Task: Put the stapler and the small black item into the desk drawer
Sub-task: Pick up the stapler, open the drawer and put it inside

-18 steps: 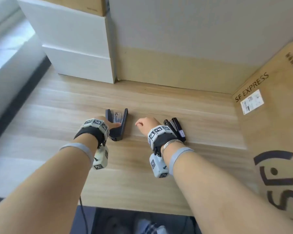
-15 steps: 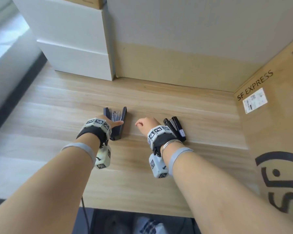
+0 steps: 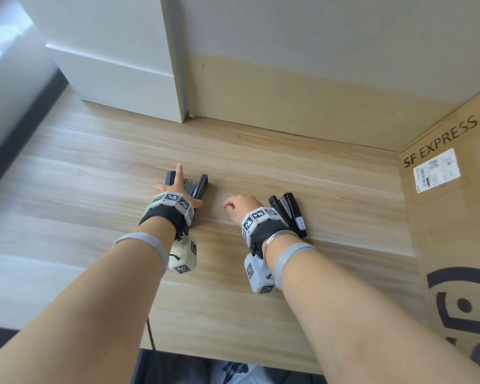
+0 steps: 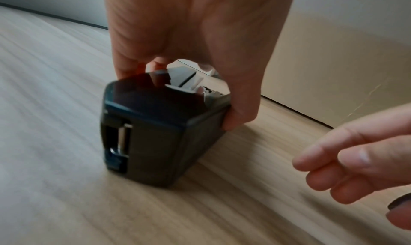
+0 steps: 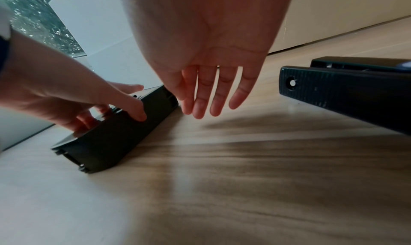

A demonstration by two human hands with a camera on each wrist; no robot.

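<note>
Left hand (image 4: pixel 189 43) pinches the black item (image 4: pixel 155 125) across its sides to lift it off the counter (image 3: pixel 94 189); right hand (image 5: pixel 206 55) hovers, fingers loosely spread, stapler (image 3: pixel 288 214) just beside.

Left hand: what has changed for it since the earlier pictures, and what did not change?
The left hand has closed around the stapler: thumb on one side, fingers on the other, one finger stretched forward along it. Earlier it only rested over the near end. The stapler is on the desk as before. The right hand stays open between the two items, and the small black item beside that wrist has not moved.
</note>
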